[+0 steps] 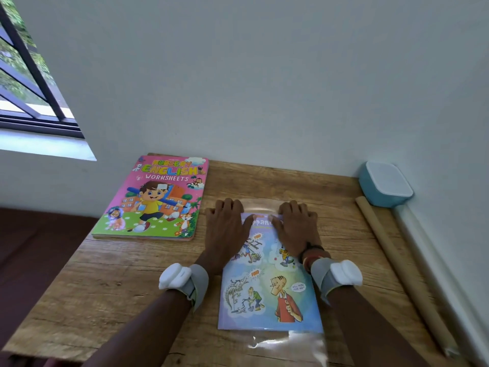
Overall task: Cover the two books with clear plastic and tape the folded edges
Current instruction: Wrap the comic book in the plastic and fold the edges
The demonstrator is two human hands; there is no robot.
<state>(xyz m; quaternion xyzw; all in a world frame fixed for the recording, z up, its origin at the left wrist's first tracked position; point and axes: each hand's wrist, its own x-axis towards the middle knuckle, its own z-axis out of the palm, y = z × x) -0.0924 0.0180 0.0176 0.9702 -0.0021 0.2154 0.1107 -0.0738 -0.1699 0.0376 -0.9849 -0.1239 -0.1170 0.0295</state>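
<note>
A blue comic book [267, 295] lies on the wooden table [105, 287], on a sheet of clear plastic [288, 345] that sticks out past its near and far ends. My left hand [226, 229] and my right hand [296, 229] lie flat with straight fingers on the book's far end, pressing the plastic there. Their thumbs point toward each other over the title. A pink worksheet book [156, 200] lies bare at the table's far left, apart from both hands.
A teal box with a white lid [383, 184] stands in the far right corner against the wall. Two long rolls, one tan [397, 260] and one white [428, 260], lie along the table's right edge. A window [29, 83] is at the left.
</note>
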